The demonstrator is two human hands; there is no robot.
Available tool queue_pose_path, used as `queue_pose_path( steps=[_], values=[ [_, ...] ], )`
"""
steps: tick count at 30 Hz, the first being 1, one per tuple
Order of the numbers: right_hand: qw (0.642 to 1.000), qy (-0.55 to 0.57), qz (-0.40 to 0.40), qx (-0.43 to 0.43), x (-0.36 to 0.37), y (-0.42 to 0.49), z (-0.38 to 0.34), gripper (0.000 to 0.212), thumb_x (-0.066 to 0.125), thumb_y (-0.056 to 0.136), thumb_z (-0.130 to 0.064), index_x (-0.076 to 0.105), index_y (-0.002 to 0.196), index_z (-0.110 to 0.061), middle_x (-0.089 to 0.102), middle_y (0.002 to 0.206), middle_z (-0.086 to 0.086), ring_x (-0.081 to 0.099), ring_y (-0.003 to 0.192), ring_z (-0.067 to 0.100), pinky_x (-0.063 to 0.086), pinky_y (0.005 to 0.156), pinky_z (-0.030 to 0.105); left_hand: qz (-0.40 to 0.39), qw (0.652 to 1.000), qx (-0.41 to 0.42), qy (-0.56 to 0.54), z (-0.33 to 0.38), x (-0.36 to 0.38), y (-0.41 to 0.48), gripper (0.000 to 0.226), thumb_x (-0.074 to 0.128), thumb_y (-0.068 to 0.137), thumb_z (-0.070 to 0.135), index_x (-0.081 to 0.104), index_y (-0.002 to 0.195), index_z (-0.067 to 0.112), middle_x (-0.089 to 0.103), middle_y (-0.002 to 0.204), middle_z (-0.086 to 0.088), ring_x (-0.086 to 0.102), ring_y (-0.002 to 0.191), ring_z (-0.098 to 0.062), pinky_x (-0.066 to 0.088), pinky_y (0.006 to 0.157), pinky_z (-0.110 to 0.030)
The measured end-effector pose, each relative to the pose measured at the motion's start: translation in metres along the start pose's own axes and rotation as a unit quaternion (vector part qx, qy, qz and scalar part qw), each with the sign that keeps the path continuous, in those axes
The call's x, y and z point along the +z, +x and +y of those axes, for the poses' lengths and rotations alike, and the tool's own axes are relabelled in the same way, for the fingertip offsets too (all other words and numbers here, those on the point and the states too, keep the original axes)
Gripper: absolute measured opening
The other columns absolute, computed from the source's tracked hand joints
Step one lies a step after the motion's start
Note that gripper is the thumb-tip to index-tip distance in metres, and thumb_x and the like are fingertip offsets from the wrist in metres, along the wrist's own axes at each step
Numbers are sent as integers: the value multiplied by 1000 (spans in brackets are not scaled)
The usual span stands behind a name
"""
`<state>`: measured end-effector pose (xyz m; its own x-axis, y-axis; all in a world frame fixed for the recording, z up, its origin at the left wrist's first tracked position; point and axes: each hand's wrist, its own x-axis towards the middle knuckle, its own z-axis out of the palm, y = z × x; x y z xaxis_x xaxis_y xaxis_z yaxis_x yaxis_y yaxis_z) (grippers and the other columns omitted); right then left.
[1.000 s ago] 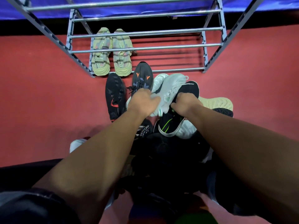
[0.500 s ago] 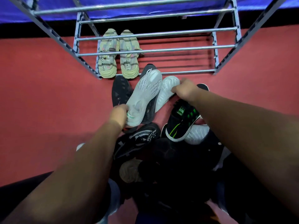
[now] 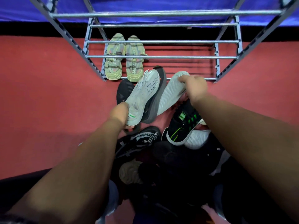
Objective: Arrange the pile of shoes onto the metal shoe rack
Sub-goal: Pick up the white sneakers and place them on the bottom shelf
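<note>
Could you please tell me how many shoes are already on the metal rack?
2: a yellow-green pair at the left of the rack's bottom shelf, left shoe, right shoe, side by side. No others visible there.

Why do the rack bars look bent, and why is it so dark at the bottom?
Head view: the wide-angle lens makes the metal shoe rack legs splay outward; the near pile of shoes sits in deep shadow under the arms; bars cast striped shadows on the red floor.
</note>
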<state>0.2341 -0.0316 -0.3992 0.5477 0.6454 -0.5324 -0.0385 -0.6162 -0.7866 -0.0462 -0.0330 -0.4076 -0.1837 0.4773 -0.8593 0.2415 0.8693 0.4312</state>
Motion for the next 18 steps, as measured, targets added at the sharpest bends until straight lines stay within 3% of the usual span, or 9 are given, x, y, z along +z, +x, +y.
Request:
queue_pose_path(
  steps=[3, 5, 8, 10, 14, 18],
  values=[
    [996, 1, 55, -76, -19, -21, -21, 29, 71, 76, -34, 62, 94, -13, 62, 86, -2, 59, 78, 19, 44, 63, 31, 11, 1000, -6, 2, 7, 3, -21, 23, 51, 99, 34, 62, 102, 14, 65, 92, -12, 65, 72, -30, 57, 53, -37],
    [983, -38, 80, -162, -31, -36, -31, 29, 68, 73, -37, 59, 93, -18, 61, 92, -4, 56, 80, 16, 45, 69, 32, 12, 1000, -1, 19, 6, 3, -30, 30, 50, 98, 38, 63, 107, 12, 67, 94, -12, 66, 70, -31, 60, 52, -40],
    [924, -184, 91, -323, -48, -58, -35, 36, 71, 77, -44, 52, 96, -20, 49, 106, -3, 46, 86, 14, 35, 74, 28, 2, 998, 4, 63, 1, 5, -32, 38, 53, 90, 38, 67, 112, 10, 73, 100, -13, 72, 82, -35, 65, 69, -50],
    [874, -299, 17, -384, -55, -68, -29, 36, 74, 81, -39, 53, 102, -20, 42, 110, -3, 47, 87, 17, 37, 73, 31, -27, 994, 3, 109, -3, 11, -45, 28, 49, 99, 26, 63, 114, 6, 68, 98, -13, 69, 83, -34, 63, 70, -45],
    [724, -550, -128, -397, -61, -86, 13, 41, 70, 67, -39, 49, 100, -26, 38, 108, -1, 51, 89, 29, 46, 73, 37, -22, 967, 55, 247, -13, 24, -61, 24, 42, 102, 11, 54, 121, 2, 56, 97, -13, 69, 103, -41, 62, 86, -46],
    [668, -643, -174, -331, -55, -105, 65, 38, 66, 75, -49, 55, 104, -26, 42, 114, 3, 48, 98, 33, 40, 81, 42, 47, 910, 127, 391, -22, 27, -52, 45, 46, 99, 19, 57, 136, -5, 61, 134, -24, 63, 116, -40, 56, 99, -43]
  ],
)
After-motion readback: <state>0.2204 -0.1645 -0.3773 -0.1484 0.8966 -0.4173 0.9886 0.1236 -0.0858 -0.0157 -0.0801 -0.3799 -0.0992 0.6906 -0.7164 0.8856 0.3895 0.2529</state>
